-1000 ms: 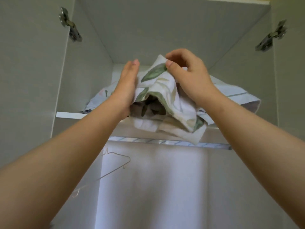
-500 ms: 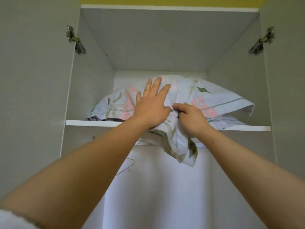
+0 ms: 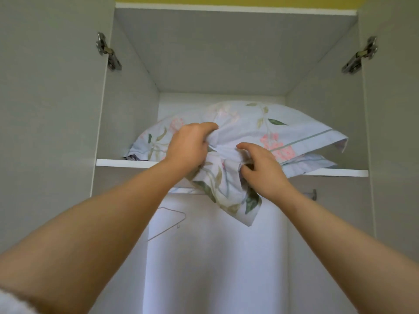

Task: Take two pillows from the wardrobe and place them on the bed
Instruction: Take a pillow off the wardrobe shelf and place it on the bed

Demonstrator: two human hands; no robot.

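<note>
Both hands take hold of the top pillow on the wardrobe shelf

Half a second ago the left hand [image 3: 189, 147] lay flat with fingers spread on the pale blue, flower-printed fabric pillow [image 3: 283, 125]. Now its fingers are curled tight, bunching the cover near the front edge. The right hand [image 3: 263, 172] pinches a loose, leaf-printed fold that hangs over the white shelf [image 3: 122, 163]. This reads as the grasp being completed, with the pull-out likely next. Both forearms reach up and forward into the grey wardrobe [image 3: 226, 53], wrists close together. The pillow rests on the shelf on top of a second, similar pillow [image 3: 317, 164]. Neither has left the wardrobe, and the bed is out of view.
</note>
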